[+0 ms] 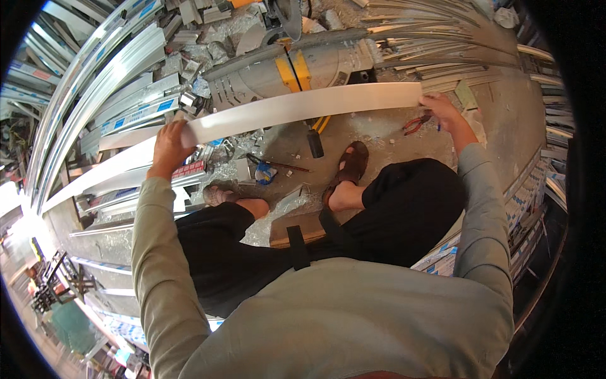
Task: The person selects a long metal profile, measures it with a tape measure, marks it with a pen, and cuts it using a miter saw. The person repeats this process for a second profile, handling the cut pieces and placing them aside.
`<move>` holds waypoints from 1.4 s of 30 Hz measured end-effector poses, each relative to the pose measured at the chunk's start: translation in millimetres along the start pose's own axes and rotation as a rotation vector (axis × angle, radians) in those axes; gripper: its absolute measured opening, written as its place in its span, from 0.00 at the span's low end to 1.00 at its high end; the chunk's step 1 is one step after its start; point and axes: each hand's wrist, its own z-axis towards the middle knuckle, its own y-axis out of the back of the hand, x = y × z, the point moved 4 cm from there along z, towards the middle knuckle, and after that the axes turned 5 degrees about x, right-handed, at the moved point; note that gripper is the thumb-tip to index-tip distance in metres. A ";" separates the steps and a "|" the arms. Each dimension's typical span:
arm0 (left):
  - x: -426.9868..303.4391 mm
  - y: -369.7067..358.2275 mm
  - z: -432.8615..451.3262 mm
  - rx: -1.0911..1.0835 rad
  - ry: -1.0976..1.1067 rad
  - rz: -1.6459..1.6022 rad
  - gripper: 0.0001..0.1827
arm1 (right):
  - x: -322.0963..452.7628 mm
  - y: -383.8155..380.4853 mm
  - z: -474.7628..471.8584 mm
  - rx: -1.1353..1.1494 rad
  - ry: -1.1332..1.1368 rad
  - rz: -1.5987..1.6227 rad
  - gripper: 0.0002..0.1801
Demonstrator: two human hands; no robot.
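A long, flat, pale strip (303, 105), apparently an aluminium profile, spans the view in front of me and runs on past my left wrist to the far left. My left hand (169, 146) grips it partway along, thumb on the near side. At the strip's right end, my right hand (444, 112) pinches the corner with its fingers. Something small and blue shows under that hand, too little of it to name. Just beyond the strip stands the metal base of a cut-off saw (255, 78) with a yellow insert (285, 73); the strip hides part of its near edge.
Red-handled pliers (413, 126) lie on the floor near my right hand. A black handle (314, 143) juts from the saw toward my feet. Metal offcuts (189, 35) litter the upper left. Long profiles (109, 71) lie stacked at left, thin strips (426, 42) at upper right.
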 end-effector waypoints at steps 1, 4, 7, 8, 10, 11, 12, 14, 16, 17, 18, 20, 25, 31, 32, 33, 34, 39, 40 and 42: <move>-8.8 -6.5 12.3 -0.004 -0.007 0.056 0.38 | 3.9 8.7 16.9 -0.109 0.045 -0.235 0.28; -47.8 -26.3 48.3 -0.040 -0.069 0.027 0.35 | 38.2 -2.7 29.7 -0.528 0.349 -0.920 0.38; -99.2 -47.0 87.0 -0.116 -0.140 -0.060 0.31 | 73.1 -83.9 24.2 -0.317 0.680 -0.947 0.49; -117.2 -56.3 100.0 -0.076 -0.110 -0.068 0.35 | 77.3 -117.2 22.7 -0.190 0.661 -1.041 0.50; -153.5 -69.5 120.3 -0.076 -0.098 -0.089 0.37 | 85.1 -172.4 16.1 -0.030 0.773 -1.164 0.50; -170.3 -74.0 126.3 -0.116 -0.115 -0.103 0.37 | 86.9 -191.4 16.6 0.006 0.811 -1.195 0.50; -184.3 -79.3 128.5 -0.151 -0.107 -0.127 0.35 | 86.8 -202.6 17.1 0.044 0.861 -1.245 0.50; -206.6 -88.7 120.4 -0.326 -0.151 -0.178 0.28 | 80.7 -200.3 31.8 0.053 0.732 -1.295 0.48; -208.9 -108.0 84.0 -0.253 -0.129 -0.298 0.27 | 70.0 -189.0 46.5 0.050 0.714 -1.299 0.46; -209.8 -119.3 62.7 -0.241 -0.132 -0.349 0.26 | 63.6 -179.3 53.6 -0.004 0.676 -1.311 0.45; -205.0 -133.5 41.3 -0.148 -0.104 -0.377 0.25 | 58.6 -168.3 60.7 -0.064 0.665 -1.323 0.45; -189.6 -164.1 0.8 0.037 -0.021 -0.385 0.26 | 50.0 -140.8 70.5 -0.143 0.599 -1.331 0.43; -166.8 -226.8 -46.5 0.327 0.079 -0.146 0.36 | 30.6 -115.7 47.8 -0.403 0.681 -1.147 0.35; -159.0 -254.0 -50.5 0.385 -0.027 -0.107 0.36 | -6.9 -144.5 -4.9 -0.272 0.583 -0.934 0.18; -157.2 -251.9 -51.4 0.346 0.038 -0.196 0.35 | -3.5 -140.3 -9.7 -0.225 0.525 -0.891 0.17; -155.4 -249.3 -52.2 0.323 0.111 -0.284 0.34 | 5.3 -132.4 -14.2 -0.180 0.470 -0.849 0.15; -153.4 -244.9 -53.0 0.299 0.185 -0.371 0.33 | 15.7 -126.2 -17.1 -0.140 0.371 -0.807 0.14; -134.3 -199.4 -51.5 0.329 0.683 -1.207 0.28 | 87.0 -170.4 -44.3 0.756 0.267 -1.006 0.16; -131.0 -182.3 -51.9 0.283 0.787 -1.614 0.26 | 96.4 -193.8 -47.9 0.924 0.260 -1.066 0.15; -133.2 -138.5 -49.6 0.138 0.786 -2.260 0.24 | 100.5 -253.7 -51.1 1.150 0.331 -1.311 0.16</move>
